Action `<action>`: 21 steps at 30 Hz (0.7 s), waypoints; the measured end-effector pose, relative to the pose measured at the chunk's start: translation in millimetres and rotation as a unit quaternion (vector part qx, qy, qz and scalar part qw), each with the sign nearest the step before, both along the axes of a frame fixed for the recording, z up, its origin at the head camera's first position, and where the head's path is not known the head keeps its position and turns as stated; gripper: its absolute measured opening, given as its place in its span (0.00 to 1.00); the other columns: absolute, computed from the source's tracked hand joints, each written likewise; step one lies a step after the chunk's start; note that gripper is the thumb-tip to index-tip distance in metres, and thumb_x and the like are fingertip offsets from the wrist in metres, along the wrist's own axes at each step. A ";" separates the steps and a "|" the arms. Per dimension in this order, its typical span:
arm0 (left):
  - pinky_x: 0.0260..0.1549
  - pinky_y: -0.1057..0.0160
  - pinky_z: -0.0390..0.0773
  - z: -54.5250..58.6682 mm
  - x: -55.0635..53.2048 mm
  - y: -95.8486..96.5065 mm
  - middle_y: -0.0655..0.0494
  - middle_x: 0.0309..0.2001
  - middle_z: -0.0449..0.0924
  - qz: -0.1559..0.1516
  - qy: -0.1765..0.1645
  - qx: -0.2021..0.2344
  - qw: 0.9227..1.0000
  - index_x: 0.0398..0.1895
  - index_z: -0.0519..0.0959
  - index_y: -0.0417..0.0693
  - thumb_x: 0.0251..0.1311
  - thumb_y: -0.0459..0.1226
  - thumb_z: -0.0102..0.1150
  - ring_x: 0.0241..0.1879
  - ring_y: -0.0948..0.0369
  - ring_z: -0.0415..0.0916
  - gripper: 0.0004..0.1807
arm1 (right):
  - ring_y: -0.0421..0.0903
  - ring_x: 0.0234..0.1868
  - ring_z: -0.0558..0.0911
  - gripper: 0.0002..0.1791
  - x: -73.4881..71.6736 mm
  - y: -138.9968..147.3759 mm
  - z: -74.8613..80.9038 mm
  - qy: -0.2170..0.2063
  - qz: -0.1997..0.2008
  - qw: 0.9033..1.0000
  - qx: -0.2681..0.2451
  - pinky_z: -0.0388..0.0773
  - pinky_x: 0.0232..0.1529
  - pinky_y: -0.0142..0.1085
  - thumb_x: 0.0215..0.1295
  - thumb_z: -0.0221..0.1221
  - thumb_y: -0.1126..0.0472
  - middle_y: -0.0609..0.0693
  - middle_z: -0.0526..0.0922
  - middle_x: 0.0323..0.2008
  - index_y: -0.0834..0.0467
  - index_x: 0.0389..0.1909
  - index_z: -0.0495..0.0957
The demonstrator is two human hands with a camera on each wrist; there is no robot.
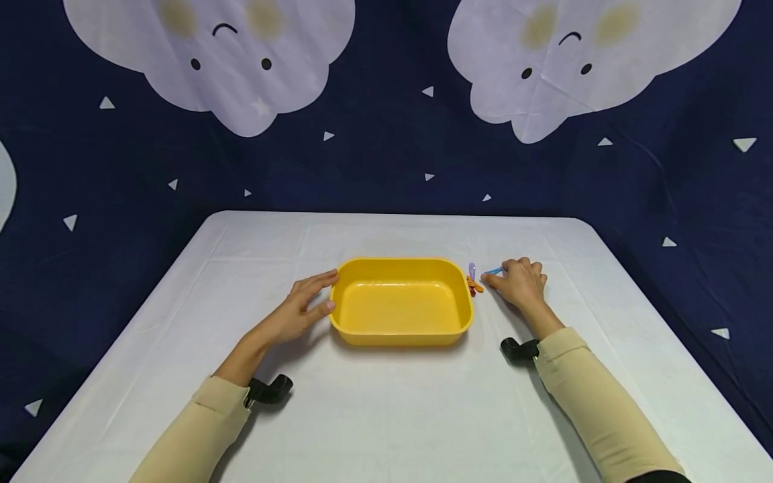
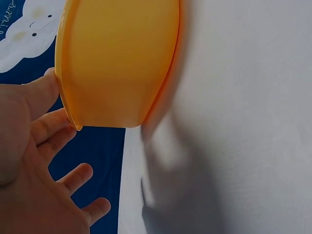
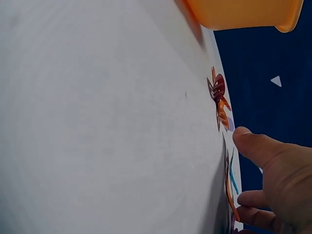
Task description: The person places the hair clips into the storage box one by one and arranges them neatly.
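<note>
A yellow rectangular plastic tub (image 1: pixel 401 339) stands on the white table, and its inside is bare. My left hand (image 1: pixel 296 310) touches the left end of its rim with fingertips and thumb, fingers fairly straight; the left wrist view shows thumb and fingers spread along the rim (image 2: pixel 59 58). Right of the tub, my right hand (image 1: pixel 521 282) is low over small toy cutlery, thumb apart from the fingers. A thin blue piece (image 1: pixel 494 270) lies between them. Beside it are a purple spoon-like piece (image 1: pixel 472 270) and orange pieces (image 1: pixel 477 287). A dark red fork (image 3: pixel 218 88) shows in the right wrist view.
The white-covered table (image 1: pixel 386 416) ends at a dark blue cloth backdrop (image 1: pixel 386 168) with clouds and triangles. More thin pieces, one of them orange (image 3: pixel 230 190), lie near the right fingers. A black wrist camera (image 1: pixel 270 389) is on the left wrist, another (image 1: pixel 518 350) on the right.
</note>
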State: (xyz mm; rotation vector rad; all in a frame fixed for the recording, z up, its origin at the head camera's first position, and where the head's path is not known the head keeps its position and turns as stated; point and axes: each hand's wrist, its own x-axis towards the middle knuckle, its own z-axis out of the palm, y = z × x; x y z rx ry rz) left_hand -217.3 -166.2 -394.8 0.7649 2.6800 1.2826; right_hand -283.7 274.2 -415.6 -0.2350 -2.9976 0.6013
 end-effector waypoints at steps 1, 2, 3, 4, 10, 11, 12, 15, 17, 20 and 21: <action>0.65 0.37 0.56 0.1 0.8 0.2 0.54 0.74 0.53 -0.001 0.002 -0.001 1.000 0.69 0.62 0.47 0.67 0.44 0.52 0.71 0.48 0.46 0.29 | 0.65 0.53 0.62 0.38 0.3 -0.5 0.1 0.003 -0.002 1.000 0.001 0.58 0.49 0.54 0.58 0.59 0.41 0.68 0.70 0.52 0.69 0.57 0.71; 0.65 0.36 0.56 0.0 1.4 0.3 0.53 0.74 0.53 -0.001 0.003 -0.001 1.000 0.69 0.62 0.46 0.67 0.43 0.51 0.70 0.48 0.46 0.29 | 0.65 0.52 0.62 0.38 1.0 -1.0 0.2 0.006 -0.005 1.000 0.003 0.58 0.49 0.54 0.58 0.59 0.41 0.68 0.70 0.51 0.69 0.56 0.72; 0.65 0.36 0.56 0.1 2.2 0.5 0.53 0.74 0.53 -0.002 0.005 -0.002 1.000 0.69 0.62 0.46 0.67 0.43 0.51 0.70 0.47 0.46 0.28 | 0.65 0.52 0.62 0.37 1.5 -1.6 0.0 0.009 -0.007 1.000 0.005 0.58 0.48 0.54 0.58 0.59 0.41 0.68 0.71 0.51 0.69 0.55 0.73; 0.65 0.36 0.56 -0.2 2.4 0.9 0.53 0.74 0.53 -0.001 0.007 -0.002 1.000 0.69 0.62 0.46 0.67 0.43 0.51 0.70 0.47 0.46 0.28 | 0.66 0.52 0.62 0.37 1.7 -2.1 -0.3 0.012 -0.009 1.000 0.007 0.58 0.48 0.54 0.58 0.60 0.41 0.69 0.71 0.50 0.69 0.55 0.73; 0.65 0.35 0.54 0.3 3.9 1.8 0.53 0.74 0.53 0.002 0.014 -0.003 1.000 0.69 0.62 0.46 0.67 0.42 0.52 0.70 0.47 0.46 0.28 | 0.66 0.52 0.62 0.35 2.2 -4.3 -2.1 0.026 -0.018 0.999 0.014 0.58 0.47 0.54 0.57 0.60 0.40 0.68 0.72 0.48 0.68 0.50 0.76; 0.65 0.36 0.54 1.0 4.4 1.8 0.53 0.74 0.53 0.002 0.015 -0.003 1.000 0.69 0.62 0.46 0.67 0.42 0.52 0.70 0.47 0.47 0.28 | 0.66 0.52 0.62 0.35 2.1 -4.4 -2.3 0.027 -0.018 0.999 0.015 0.58 0.47 0.54 0.57 0.60 0.40 0.68 0.72 0.48 0.68 0.50 0.76; 0.65 0.36 0.54 1.6 4.7 1.8 0.53 0.74 0.53 0.002 0.015 -0.004 1.000 0.69 0.62 0.46 0.67 0.42 0.52 0.70 0.47 0.47 0.28 | 0.66 0.52 0.62 0.34 2.0 -4.5 -2.4 0.028 -0.018 0.999 0.016 0.58 0.47 0.54 0.57 0.60 0.40 0.68 0.72 0.48 0.68 0.49 0.76; 0.65 0.36 0.56 2.7 5.0 1.2 0.54 0.74 0.53 0.003 0.011 -0.007 1.000 0.69 0.62 0.47 0.67 0.43 0.52 0.70 0.48 0.47 0.29 | 0.66 0.52 0.62 0.34 1.5 -5.0 -2.9 0.028 -0.019 0.999 0.016 0.58 0.47 0.54 0.57 0.60 0.40 0.67 0.72 0.48 0.68 0.49 0.77; 0.64 0.37 0.58 3.4 5.3 0.9 0.55 0.74 0.53 0.004 0.005 -0.008 1.000 0.69 0.62 0.48 0.67 0.44 0.52 0.70 0.49 0.47 0.29 | 0.66 0.52 0.62 0.35 0.7 -5.7 -3.4 0.028 -0.018 0.999 0.017 0.58 0.48 0.54 0.57 0.60 0.40 0.67 0.72 0.48 0.68 0.50 0.76; 0.63 0.37 0.60 3.2 5.3 0.5 0.56 0.74 0.52 0.003 -0.002 -0.007 1.000 0.69 0.62 0.49 0.67 0.44 0.51 0.71 0.49 0.46 0.29 | 0.65 0.52 0.62 0.35 0.0 -7.0 -3.5 0.026 -0.018 0.999 0.016 0.58 0.49 0.54 0.56 0.61 0.40 0.67 0.72 0.49 0.68 0.51 0.76; 0.63 0.37 0.60 2.9 5.3 0.5 0.56 0.74 0.52 0.001 -0.001 -0.007 1.000 0.69 0.62 0.48 0.67 0.44 0.51 0.71 0.49 0.46 0.29 | 0.65 0.52 0.62 0.35 -0.1 -7.4 -3.5 0.026 -0.018 0.999 0.016 0.58 0.49 0.54 0.56 0.61 0.41 0.67 0.71 0.50 0.68 0.52 0.75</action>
